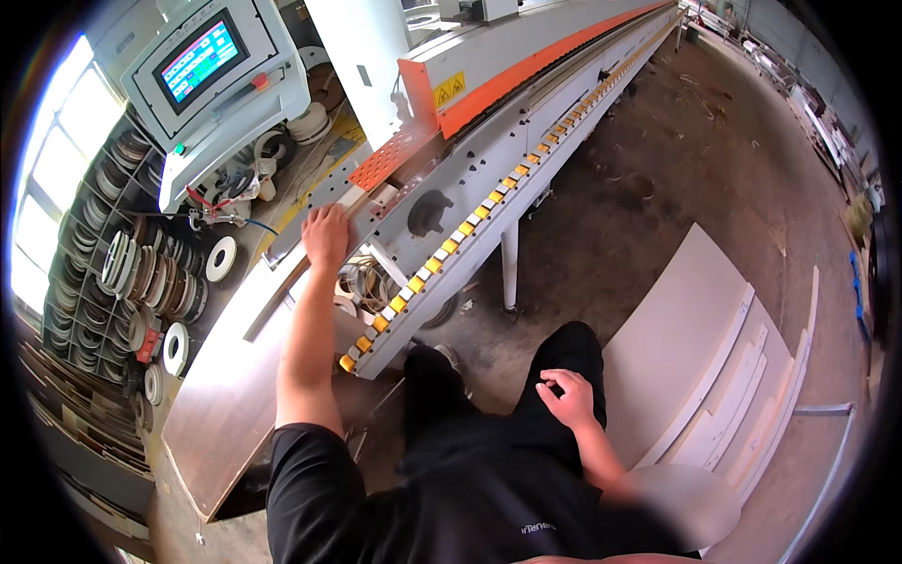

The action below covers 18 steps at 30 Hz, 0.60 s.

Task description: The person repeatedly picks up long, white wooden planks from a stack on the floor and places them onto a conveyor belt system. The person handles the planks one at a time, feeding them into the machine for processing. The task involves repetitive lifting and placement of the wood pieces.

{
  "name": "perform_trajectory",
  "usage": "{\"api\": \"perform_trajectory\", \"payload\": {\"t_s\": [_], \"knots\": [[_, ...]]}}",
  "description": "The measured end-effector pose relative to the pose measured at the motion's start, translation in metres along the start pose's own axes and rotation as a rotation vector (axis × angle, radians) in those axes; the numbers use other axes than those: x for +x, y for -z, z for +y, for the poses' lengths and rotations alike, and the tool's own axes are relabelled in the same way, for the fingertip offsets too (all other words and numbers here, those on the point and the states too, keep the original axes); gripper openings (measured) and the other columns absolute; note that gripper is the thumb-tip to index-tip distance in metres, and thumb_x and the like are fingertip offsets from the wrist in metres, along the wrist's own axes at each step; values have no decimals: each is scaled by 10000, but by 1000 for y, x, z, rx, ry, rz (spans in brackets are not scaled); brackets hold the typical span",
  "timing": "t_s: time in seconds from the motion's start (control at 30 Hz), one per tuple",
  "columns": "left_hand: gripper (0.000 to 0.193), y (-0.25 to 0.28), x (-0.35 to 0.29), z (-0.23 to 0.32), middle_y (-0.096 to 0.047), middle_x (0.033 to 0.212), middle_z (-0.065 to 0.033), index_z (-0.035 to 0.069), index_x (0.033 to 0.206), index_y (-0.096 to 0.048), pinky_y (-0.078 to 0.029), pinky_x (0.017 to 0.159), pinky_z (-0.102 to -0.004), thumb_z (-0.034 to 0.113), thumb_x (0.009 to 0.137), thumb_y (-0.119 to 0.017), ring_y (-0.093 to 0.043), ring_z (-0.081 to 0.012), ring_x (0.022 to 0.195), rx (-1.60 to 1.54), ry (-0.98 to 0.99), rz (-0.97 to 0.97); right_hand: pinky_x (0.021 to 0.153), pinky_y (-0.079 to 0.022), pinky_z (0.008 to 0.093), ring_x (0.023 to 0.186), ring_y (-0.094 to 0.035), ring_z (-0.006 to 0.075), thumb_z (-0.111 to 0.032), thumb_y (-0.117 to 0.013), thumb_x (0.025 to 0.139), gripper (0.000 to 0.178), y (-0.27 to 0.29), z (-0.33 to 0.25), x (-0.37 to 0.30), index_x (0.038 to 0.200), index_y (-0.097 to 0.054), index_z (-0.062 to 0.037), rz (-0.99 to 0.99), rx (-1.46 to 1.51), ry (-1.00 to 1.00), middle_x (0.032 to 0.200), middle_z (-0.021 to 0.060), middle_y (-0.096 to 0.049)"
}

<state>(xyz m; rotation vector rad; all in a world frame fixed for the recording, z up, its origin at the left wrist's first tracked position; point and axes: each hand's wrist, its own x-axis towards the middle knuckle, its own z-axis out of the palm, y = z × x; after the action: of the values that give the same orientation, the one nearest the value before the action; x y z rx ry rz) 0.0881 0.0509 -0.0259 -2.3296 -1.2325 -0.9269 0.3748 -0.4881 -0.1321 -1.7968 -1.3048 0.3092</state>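
My left arm reaches forward, and my left hand (326,235) lies over a narrow board strip (278,305) at the near end of a long machine. Its fingers are bent over the strip, just short of a perforated orange guard (390,158). The strip runs from the brown tabletop (230,376) toward that guard; my hand hides part of it. My right hand (569,400) hangs by my right thigh with nothing visible in it, its fingers loosely bent and apart.
The white and orange machine (498,89) stretches far ahead, edged by a rail of yellow and white rollers (451,246). A control panel (202,61) stands at upper left. Racks of banding rolls (141,273) fill the left. Pale boards (681,329) are stacked at my right.
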Motion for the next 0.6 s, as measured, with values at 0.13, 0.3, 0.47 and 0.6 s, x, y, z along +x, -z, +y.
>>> {"api": "perform_trajectory", "payload": {"t_s": [0.13, 0.3, 0.47, 0.6], "knots": [[209, 51, -45, -39, -762, 1202, -16, 165, 1119, -778, -510, 1018, -451, 276, 953, -716, -668, -284, 1194, 17, 4, -32, 864, -596, 354, 881, -800, 198, -213, -853, 896, 203, -2, 3, -2, 1053, -814, -90, 10, -6, 28, 1083, 48, -838], [257, 112, -111, -95, -768, 1244, -41, 127, 1178, -791, -491, 1090, -458, 301, 1002, -722, -659, -300, 1237, 70, 122, -89, 851, -589, 348, 861, -803, 190, -207, -852, 889, 182, -3, -7, 4, 1023, -812, -91, -28, -6, 33, 1048, 41, -841], [157, 126, -130, -124, -784, 1177, -60, 117, 1108, -808, -551, 1032, -420, 203, 999, -735, -699, -300, 1150, 23, 107, -83, 809, -575, 347, 817, -793, 183, -207, -857, 878, 166, -11, -6, 11, 997, -801, -106, -60, -31, 81, 1006, 18, -835], [171, 102, -105, -107, -793, 1137, -14, 152, 1098, -820, -572, 971, -429, 260, 993, -740, -727, -283, 1092, 42, 106, -103, 791, -567, 349, 796, -786, 179, -206, -858, 877, 152, -14, -8, 17, 976, -787, -114, -75, -35, 82, 984, 6, -829]]}}
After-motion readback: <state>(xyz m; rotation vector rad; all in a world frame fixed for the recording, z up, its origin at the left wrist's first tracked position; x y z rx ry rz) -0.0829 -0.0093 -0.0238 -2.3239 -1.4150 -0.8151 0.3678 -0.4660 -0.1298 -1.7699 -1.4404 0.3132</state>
